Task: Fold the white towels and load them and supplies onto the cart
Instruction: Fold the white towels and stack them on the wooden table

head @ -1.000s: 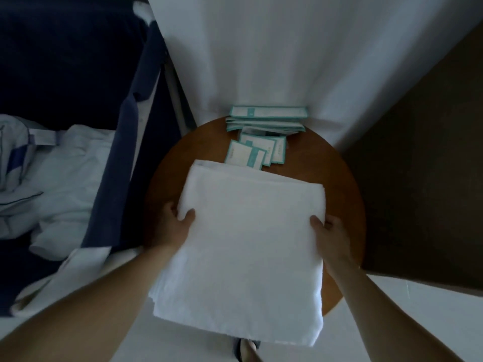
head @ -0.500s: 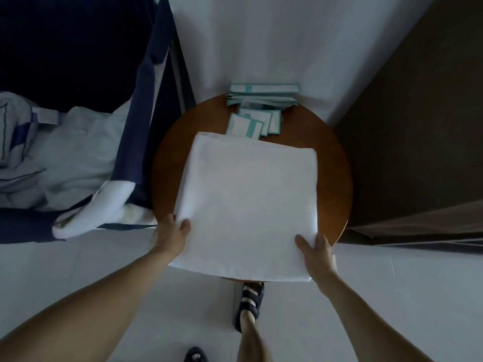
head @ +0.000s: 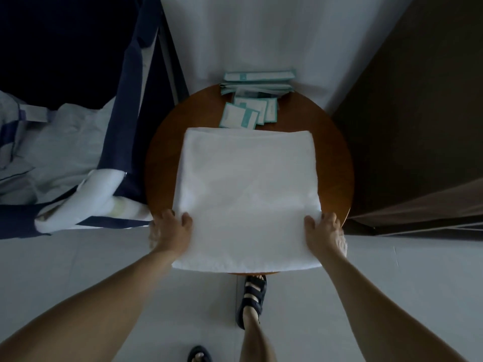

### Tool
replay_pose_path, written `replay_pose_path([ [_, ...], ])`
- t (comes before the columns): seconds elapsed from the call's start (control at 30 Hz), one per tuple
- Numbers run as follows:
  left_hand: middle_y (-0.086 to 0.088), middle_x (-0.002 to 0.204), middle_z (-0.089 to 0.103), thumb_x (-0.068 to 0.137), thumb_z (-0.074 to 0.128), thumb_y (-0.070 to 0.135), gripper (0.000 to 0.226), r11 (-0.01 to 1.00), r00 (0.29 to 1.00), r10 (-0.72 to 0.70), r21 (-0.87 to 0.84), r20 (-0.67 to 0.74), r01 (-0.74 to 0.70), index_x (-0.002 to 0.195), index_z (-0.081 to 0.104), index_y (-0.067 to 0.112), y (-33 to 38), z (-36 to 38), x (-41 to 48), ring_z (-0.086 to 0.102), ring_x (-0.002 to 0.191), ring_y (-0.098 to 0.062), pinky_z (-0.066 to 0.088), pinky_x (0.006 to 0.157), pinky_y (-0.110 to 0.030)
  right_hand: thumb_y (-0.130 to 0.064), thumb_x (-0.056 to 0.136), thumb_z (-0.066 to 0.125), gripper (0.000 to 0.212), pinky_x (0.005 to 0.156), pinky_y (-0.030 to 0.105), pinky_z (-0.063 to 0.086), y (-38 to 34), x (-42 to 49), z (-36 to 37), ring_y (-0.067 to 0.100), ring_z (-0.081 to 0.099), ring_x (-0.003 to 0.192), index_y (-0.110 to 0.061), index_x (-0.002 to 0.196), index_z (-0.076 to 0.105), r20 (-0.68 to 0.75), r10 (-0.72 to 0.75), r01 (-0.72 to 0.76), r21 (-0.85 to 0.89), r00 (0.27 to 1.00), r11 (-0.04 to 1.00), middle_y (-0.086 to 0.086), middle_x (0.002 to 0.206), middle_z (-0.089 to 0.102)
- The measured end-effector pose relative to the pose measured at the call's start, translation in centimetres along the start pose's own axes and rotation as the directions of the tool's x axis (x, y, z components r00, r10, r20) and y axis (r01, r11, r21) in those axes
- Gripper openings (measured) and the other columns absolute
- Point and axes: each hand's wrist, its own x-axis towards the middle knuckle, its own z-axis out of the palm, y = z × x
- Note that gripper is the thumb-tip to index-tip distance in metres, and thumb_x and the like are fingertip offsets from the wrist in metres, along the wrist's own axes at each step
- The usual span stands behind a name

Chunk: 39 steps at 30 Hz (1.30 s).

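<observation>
I saw the folded white terry towel (head: 248, 194) lying flat on the round brown wooden table (head: 337, 163) at frame centre, its near edge overhanging toward the bottom. My left hand (head: 171, 228) pinched its left side and my right hand (head: 325, 231) its right side, thumbs on top and fingers hidden beneath. Above it, the teal-and-white flat packets (head: 245, 113) reached the towel's far edge; their print was unreadable.

fingers (head: 329, 218) part under towel (head: 245, 192) | pkts (head: 240, 117) print too small | sandal (head: 199, 355) cut btm
</observation>
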Motion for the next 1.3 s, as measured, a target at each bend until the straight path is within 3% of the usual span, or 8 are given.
replay_pose_path([
  [0.2, -0.022, 0.137, 0.049, 0.085, 0.058, 0.065, 0.088, 0.99, 0.992, -0.042, -0.129, 0.117, 0.057, 0.139, 0.041, -0.003, 1.5, 0.1, 2.3, 0.053, 0.119, -0.041, 0.046, 0.09, -0.038, -0.06, 0.09, 0.055, 0.075, 0.096, 0.048, 0.047, -2.2, 1.8, -0.7, 0.039, 0.052, 0.12, -0.009, 0.141, 0.039, 0.083, 0.001, -0.015, 0.174, 0.997, 0.985, 0.015, 0.135, 0.051],
  [0.33, -0.019, 0.136, 0.054, 0.086, 0.059, 0.065, 0.085, 0.952, 0.987, -0.068, -0.288, 0.148, 0.109, 0.137, 0.048, -0.002, 2.2, -0.6, 3.6, 0.054, 0.118, -0.037, 0.037, 0.087, -0.031, -0.066, 0.087, 0.057, 0.074, 0.078, 0.037, 0.047, -2.5, 2.8, -1.3, 0.034, 0.059, 0.096, -0.011, 0.135, 0.048, 0.134, 0.028, -0.065, 0.272, 0.991, 0.96, 0.014, 0.118, 0.063],
  [0.43, -0.017, 0.126, 0.061, 0.089, 0.044, 0.069, 0.074, 0.9, 0.996, -0.023, -0.432, 0.081, 0.056, 0.125, 0.059, 0.007, 2.0, -1.1, 3.3, 0.057, 0.106, -0.033, 0.04, 0.088, -0.032, -0.075, 0.084, 0.046, 0.076, 0.087, 0.043, 0.052, -2.8, 3.4, -2.4, 0.035, 0.062, 0.101, -0.019, 0.134, 0.052, 0.006, -0.061, 0.057, 0.299, 0.998, 0.952, 0.01, 0.116, 0.066],
  [0.67, -0.021, 0.141, 0.051, 0.1, 0.032, 0.059, 0.074, 0.996, 0.991, -0.07, -0.045, 0.113, 0.076, 0.14, 0.044, -0.001, 3.9, -0.3, 2.3, 0.05, 0.128, -0.037, 0.04, 0.097, -0.034, -0.066, 0.092, 0.044, 0.078, 0.097, 0.045, 0.043, -2.5, 4.4, -1.4, 0.041, 0.051, 0.123, -0.009, 0.144, 0.034, 0.076, 0.045, -0.043, -0.021, 0.996, 0.999, 0.021, 0.136, 0.052],
  [0.8, -0.018, 0.155, 0.031, 0.091, 0.051, 0.056, 0.083, 0.933, 0.918, 0.346, 0.179, -0.193, -0.314, 0.153, 0.022, 0.01, 5.4, -0.8, 2.7, 0.031, 0.141, -0.038, 0.03, 0.111, -0.048, -0.066, 0.092, 0.044, 0.082, 0.114, 0.051, 0.025, -3.9, 4.8, -1.4, 0.032, 0.019, 0.145, -0.028, 0.155, 0.009, -0.155, -0.281, 0.26, -0.139, 0.947, 0.955, 0.004, 0.161, 0.015],
  [0.9, -0.011, 0.165, -0.009, 0.093, 0.022, 0.062, 0.083, 0.707, 0.764, 0.645, 0.371, 0.01, -0.602, 0.158, -0.001, 0.015, 6.8, 0.1, 3.6, -0.011, 0.152, -0.028, -0.001, 0.121, -0.046, -0.073, 0.094, 0.019, 0.076, 0.119, 0.049, 0.003, -5.1, 5.4, -0.1, 0.022, -0.015, 0.151, -0.041, 0.153, -0.015, -0.005, -0.603, 0.56, -0.365, 0.798, 0.744, -0.007, 0.163, -0.02],
  [1.1, -0.009, 0.158, -0.033, 0.086, 0.011, 0.074, 0.087, 0.777, 0.847, 0.514, 0.344, 0.139, -0.528, 0.15, -0.027, 0.028, 6.5, 2.5, 4.9, -0.027, 0.147, -0.033, -0.008, 0.12, -0.049, -0.075, 0.092, 0.001, 0.072, 0.119, 0.054, -0.01, -4.6, 6.9, 2.8, 0.023, -0.032, 0.146, -0.041, 0.15, -0.024, 0.114, -0.603, 0.58, -0.461, 0.789, 0.672, -0.004, 0.16, -0.033],
  [1.3, -0.011, 0.161, -0.028, 0.093, 0.021, 0.07, 0.087, 0.772, 0.866, 0.455, 0.392, 0.21, -0.501, 0.154, -0.021, 0.024, 8.8, -1.2, 4.1, -0.023, 0.148, -0.035, -0.006, 0.121, -0.051, -0.076, 0.089, -0.001, 0.075, 0.115, 0.058, -0.013, -7.3, 6.1, 0.2, 0.026, -0.03, 0.146, -0.038, 0.149, -0.027, 0.22, -0.538, 0.57, -0.484, 0.814, 0.664, -0.002, 0.154, -0.04],
])
